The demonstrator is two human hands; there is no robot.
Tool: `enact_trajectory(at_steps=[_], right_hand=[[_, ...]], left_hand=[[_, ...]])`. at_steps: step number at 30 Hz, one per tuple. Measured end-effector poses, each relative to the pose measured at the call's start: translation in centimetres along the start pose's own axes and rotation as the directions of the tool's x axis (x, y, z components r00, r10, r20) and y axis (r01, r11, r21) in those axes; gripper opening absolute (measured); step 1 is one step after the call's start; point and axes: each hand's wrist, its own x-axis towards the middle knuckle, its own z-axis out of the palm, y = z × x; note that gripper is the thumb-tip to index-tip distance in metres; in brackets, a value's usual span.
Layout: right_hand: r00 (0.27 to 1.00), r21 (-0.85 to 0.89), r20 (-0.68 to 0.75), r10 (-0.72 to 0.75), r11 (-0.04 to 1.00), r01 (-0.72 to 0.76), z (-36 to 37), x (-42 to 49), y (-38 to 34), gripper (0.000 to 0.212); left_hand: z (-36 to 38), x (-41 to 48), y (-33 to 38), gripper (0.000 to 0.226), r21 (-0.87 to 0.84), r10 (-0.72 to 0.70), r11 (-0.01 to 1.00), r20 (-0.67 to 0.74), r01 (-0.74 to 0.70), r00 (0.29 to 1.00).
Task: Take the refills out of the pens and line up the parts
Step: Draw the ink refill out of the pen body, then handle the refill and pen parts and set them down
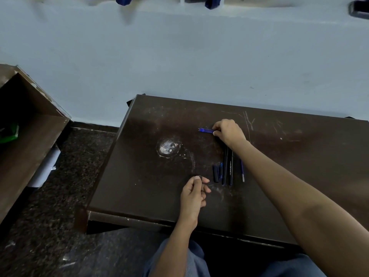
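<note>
The right hand (229, 132) reaches far across the table (159, 196), its grip pinching blue refills (205, 130) that point to 9 o'clock. The left hand (194, 191) rests nearer, fingers curled; I cannot tell whether its grip holds anything. At the right hand's 6 o'clock, black pen barrels (224, 168), caps (215, 173) and a lone refill (242, 170) lie parallel.

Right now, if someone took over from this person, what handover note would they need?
Right hand: pinches a bunch of blue refills at the far side of the table.
Left hand: curled near the front. It may be pinching a small dark part, but that is too small to tell.
Two pens lie side by side, with caps to their left and a single refill to their right.
Done: several refills are out.
Left: check the two pens for refills, then line up all the parts.
</note>
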Motion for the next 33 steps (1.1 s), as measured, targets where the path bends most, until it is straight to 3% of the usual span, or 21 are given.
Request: enact_trajectory(at_steps=[5,10,13,19,25,33], right_hand=[[1.000,0.087,-0.024,0.020,0.996,-0.018,-0.1,-0.2,0.4,0.024],[0.959,0.296,-0.247,0.141,0.953,-0.064,-0.4,-2.9,1.2,0.018],[0.919,0.388,-0.312,0.240,0.915,-0.108,0.2,-5.9,2.6,0.015],[0.871,0.479,-0.164,0.462,0.809,-0.340,1.4,-11.0,4.8,0.019],[0.887,0.349,-0.105,0.449,0.852,-0.390,2.3,-12.5,4.9,0.021],[0.859,0.316,-0.130,0.495,0.842,-0.437,3.1,-14.3,5.3,0.014]], left_hand=[[0.1,-0.2,0.0,0.030,0.041,0.024,0.999,0.001,-0.024,1.000],[0.1,-0.4,0.0,0.029,0.049,0.052,0.997,-0.001,-0.051,0.999],[0.2,-0.5,0.1,0.029,0.067,0.074,0.995,-0.004,-0.074,0.997],[0.4,-0.1,0.2,0.031,0.047,0.053,0.998,-0.032,-0.051,0.998],[0.8,0.7,0.0,0.029,0.073,0.110,0.992,-0.042,-0.107,0.993],[1.4,2.0,0.1,0.024,0.205,0.243,0.948,0.026,-0.244,0.970]])
